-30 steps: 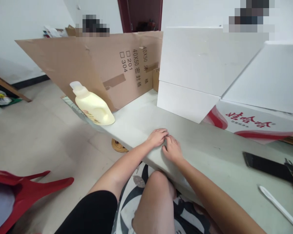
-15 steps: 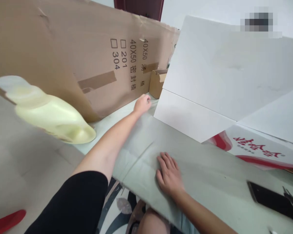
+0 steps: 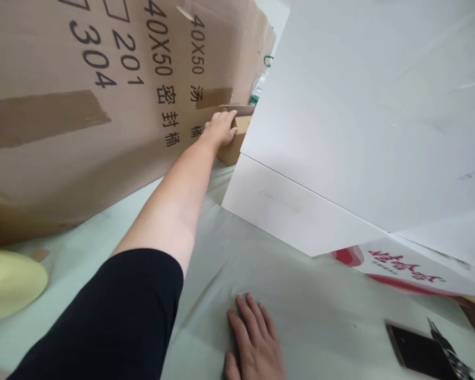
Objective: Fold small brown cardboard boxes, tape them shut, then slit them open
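My left hand (image 3: 220,128), its arm stretched far forward, is at the small open cardboard box (image 3: 230,153), fingers closed over the box's left upper edge. The right part of that box is hidden behind a large white board (image 3: 320,111). Flat on the pale green table cover (image 3: 206,253) rests my right hand (image 3: 255,338), fingers spread and holding nothing; its wrist is cut off by the lower frame edge.
A big printed cardboard carton (image 3: 114,132) stands along the left. A pale yellow object (image 3: 11,285) sits at the left edge. To the right are a red and white box (image 3: 404,269), a dark phone (image 3: 419,348) and a dark metal tool (image 3: 447,348). Behind the small box shows a clear bottle (image 3: 258,87).
My left hand has reached further forward, from above the table cover onto the small cardboard box's edge. The view has moved closer to the carton. My right hand still lies flat.
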The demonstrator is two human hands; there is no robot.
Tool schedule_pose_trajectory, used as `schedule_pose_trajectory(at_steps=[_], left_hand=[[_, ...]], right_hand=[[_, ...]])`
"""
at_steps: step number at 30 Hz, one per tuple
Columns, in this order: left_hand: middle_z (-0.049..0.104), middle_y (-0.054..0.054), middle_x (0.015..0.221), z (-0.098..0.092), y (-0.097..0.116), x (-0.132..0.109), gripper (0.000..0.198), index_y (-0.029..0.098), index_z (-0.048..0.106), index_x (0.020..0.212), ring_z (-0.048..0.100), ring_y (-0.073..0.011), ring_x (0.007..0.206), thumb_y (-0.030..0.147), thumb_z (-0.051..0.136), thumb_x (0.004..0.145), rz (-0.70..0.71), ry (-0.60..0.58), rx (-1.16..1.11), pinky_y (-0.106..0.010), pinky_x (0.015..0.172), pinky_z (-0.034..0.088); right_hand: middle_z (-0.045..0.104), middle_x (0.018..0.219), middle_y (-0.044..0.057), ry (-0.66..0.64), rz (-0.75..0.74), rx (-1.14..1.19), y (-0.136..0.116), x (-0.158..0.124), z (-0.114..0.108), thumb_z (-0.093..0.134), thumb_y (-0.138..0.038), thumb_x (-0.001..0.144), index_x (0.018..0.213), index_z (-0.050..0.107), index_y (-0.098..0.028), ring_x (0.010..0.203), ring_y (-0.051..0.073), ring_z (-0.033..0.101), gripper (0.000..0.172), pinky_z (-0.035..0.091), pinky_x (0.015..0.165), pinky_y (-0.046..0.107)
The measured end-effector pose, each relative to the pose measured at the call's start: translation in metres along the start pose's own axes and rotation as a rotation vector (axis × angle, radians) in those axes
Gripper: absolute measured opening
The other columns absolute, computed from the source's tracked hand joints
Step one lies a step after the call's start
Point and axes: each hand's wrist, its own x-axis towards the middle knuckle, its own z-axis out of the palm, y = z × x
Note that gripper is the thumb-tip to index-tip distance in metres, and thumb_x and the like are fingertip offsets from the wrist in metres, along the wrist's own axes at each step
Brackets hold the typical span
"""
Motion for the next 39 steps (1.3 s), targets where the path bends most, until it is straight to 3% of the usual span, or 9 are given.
schedule_pose_trajectory(at_steps=[2,6,15,19,25,29,34,37,39], left_hand=[[0.056,-0.014,0.140,-0.003,0.006,-0.011,0.045,0.012,0.054,0.138,0.038,-0.0416,0.147,0.024,0.065,0.096,0.010,-0.034,-0.027,-0.064,0.116,0.034],[0.058,-0.014,0.133,-0.016,0.022,-0.041,0.031,0.014,0.061,0.122,0.040,-0.0409,0.142,0.024,0.069,0.094,0.033,0.017,-0.036,-0.062,0.117,0.033],[0.065,-0.015,0.130,-0.060,0.040,-0.111,0.030,0.021,0.062,0.123,0.046,-0.0380,0.130,0.034,0.062,0.096,-0.106,0.163,-0.021,-0.053,0.112,0.037],[0.065,-0.015,0.130,-0.084,0.044,-0.141,0.031,0.022,0.062,0.121,0.046,-0.0375,0.127,0.037,0.062,0.094,-0.157,0.234,-0.029,-0.051,0.115,0.037],[0.064,-0.014,0.131,-0.113,0.054,-0.186,0.032,0.022,0.061,0.121,0.045,-0.0378,0.131,0.035,0.065,0.091,-0.210,0.220,0.017,-0.053,0.118,0.036],[0.066,-0.014,0.131,-0.142,0.072,-0.238,0.027,0.022,0.060,0.118,0.045,-0.0366,0.130,0.030,0.063,0.092,-0.311,0.206,0.074,-0.053,0.117,0.036],[0.069,-0.011,0.117,-0.186,0.106,-0.328,0.019,0.022,0.060,0.111,0.053,-0.0304,0.121,0.026,0.062,0.093,-0.390,0.184,0.166,-0.045,0.111,0.041],[0.070,-0.009,0.112,-0.201,0.136,-0.379,0.017,0.023,0.061,0.108,0.057,-0.0287,0.114,0.023,0.063,0.091,-0.415,0.177,0.206,-0.044,0.106,0.043],[0.070,-0.007,0.106,-0.204,0.163,-0.405,0.016,0.023,0.062,0.103,0.060,-0.0266,0.106,0.019,0.063,0.088,-0.396,0.160,0.183,-0.045,0.106,0.043]], right_hand=[[0.048,0.163,0.005,0.005,0.014,-0.004,-0.002,0.000,0.001,0.065,-0.032,0.080,0.146,0.061,-0.029,0.148,0.036,0.050,0.066,0.051,0.115,0.053],[0.046,0.164,0.004,-0.044,0.058,0.016,-0.008,0.002,-0.008,0.062,-0.035,0.086,0.147,0.060,-0.028,0.152,0.035,0.045,0.062,0.045,0.121,0.055],[0.045,0.165,0.008,-0.223,0.159,0.076,-0.017,0.017,-0.036,0.057,-0.040,0.091,0.148,0.060,-0.024,0.158,0.035,0.036,0.059,0.032,0.128,0.059],[0.049,0.163,0.010,-0.182,0.151,0.078,-0.021,0.019,-0.041,0.053,-0.037,0.092,0.145,0.061,-0.021,0.157,0.033,0.037,0.055,0.029,0.129,0.054],[0.051,0.161,0.012,-0.122,0.144,0.068,-0.023,0.016,-0.045,0.050,-0.036,0.094,0.146,0.058,-0.018,0.156,0.030,0.037,0.055,0.027,0.128,0.048],[0.054,0.157,0.014,-0.076,0.109,0.105,-0.018,0.015,-0.048,0.048,-0.032,0.094,0.141,0.060,-0.016,0.152,0.031,0.039,0.051,0.028,0.126,0.048],[0.060,0.147,0.022,0.004,0.052,0.224,-0.018,0.008,-0.048,0.046,-0.021,0.091,0.128,0.065,-0.011,0.143,0.035,0.048,0.043,0.031,0.120,0.054],[0.061,0.146,0.018,0.062,0.008,0.315,-0.019,-0.021,-0.046,0.048,-0.017,0.087,0.125,0.066,-0.014,0.141,0.031,0.050,0.042,0.031,0.122,0.052],[0.060,0.147,0.017,0.122,0.018,0.357,-0.012,-0.057,-0.048,0.049,-0.020,0.087,0.126,0.064,-0.015,0.139,0.030,0.052,0.042,0.036,0.120,0.050]])
